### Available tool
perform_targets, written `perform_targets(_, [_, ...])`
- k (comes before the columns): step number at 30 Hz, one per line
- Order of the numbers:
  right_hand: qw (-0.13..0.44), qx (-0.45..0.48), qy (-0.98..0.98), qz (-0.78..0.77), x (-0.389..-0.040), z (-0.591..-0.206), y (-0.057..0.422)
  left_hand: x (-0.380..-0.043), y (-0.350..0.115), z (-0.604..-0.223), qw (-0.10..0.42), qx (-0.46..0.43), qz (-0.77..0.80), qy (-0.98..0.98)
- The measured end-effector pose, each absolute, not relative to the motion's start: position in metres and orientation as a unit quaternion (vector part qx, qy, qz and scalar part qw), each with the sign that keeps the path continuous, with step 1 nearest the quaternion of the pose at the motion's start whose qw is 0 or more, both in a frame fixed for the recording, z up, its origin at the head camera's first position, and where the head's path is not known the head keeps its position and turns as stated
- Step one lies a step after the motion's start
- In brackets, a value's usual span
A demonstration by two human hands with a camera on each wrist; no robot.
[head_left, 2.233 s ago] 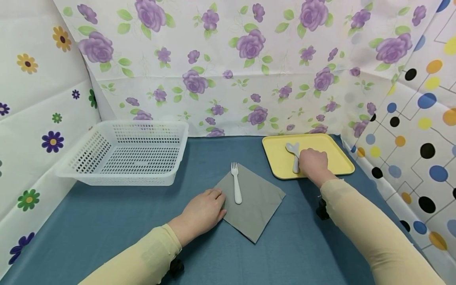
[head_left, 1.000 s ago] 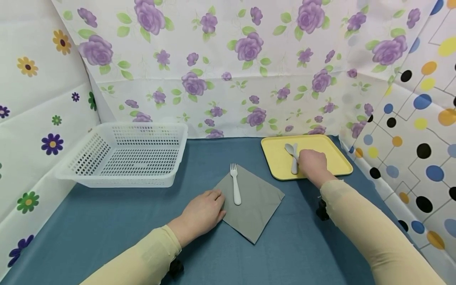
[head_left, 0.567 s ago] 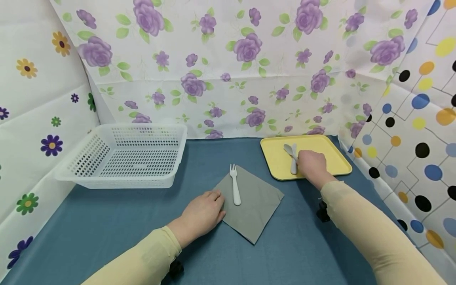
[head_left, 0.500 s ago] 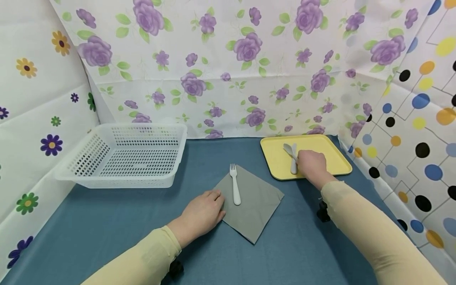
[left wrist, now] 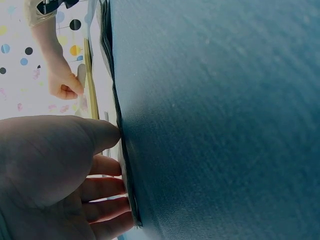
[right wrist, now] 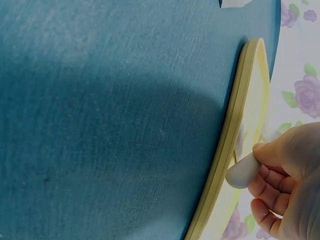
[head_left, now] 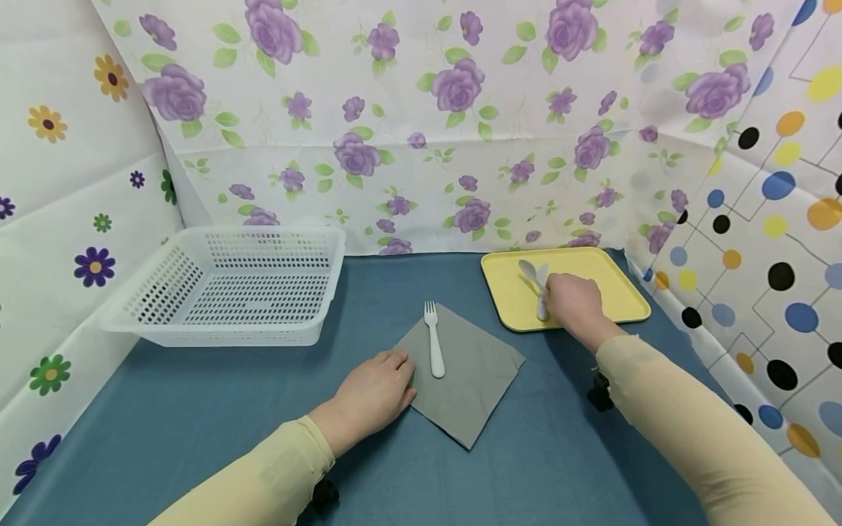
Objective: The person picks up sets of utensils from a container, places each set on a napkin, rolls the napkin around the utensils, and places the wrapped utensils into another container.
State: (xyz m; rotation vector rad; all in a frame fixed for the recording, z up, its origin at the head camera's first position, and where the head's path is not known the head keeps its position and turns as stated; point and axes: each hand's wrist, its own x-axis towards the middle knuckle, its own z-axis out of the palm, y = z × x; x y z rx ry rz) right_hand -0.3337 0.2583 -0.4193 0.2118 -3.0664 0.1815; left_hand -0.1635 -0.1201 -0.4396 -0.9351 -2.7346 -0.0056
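On the blue table lies a folded grey cloth napkin (head_left: 476,380) with a white fork (head_left: 435,343) on it. My left hand (head_left: 371,394) rests at the napkin's left corner; in the left wrist view its fingers (left wrist: 102,189) reach out straight along the edge. Over the yellow tray (head_left: 618,288), my right hand (head_left: 575,301) pinches a light grey spoon (head_left: 528,269) between thumb and fingers. The spoon's rounded handle end (right wrist: 243,172) sticks out in the right wrist view. A matching knife (head_left: 542,310) lies on the tray beneath the spoon, partly hidden by it.
A white perforated plastic basket (head_left: 230,292) stands at the back left. Flowered cloth (head_left: 421,139) hangs behind the table, and a dotted cloth (head_left: 783,234) borders the right side.
The spoon's bowl has swung left and slightly up, away from the knife, as my right hand shifts a little left. My left hand, the napkin and the fork stay put.
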Motion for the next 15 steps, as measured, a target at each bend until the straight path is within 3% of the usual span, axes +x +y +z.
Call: perform_targets(15, [0.056, 0.087, -0.989, 0.101, -0.319, -0.415, 0.249, -0.163, -0.120, -0.438, 0.115, -0.319, -0.008, -0.941])
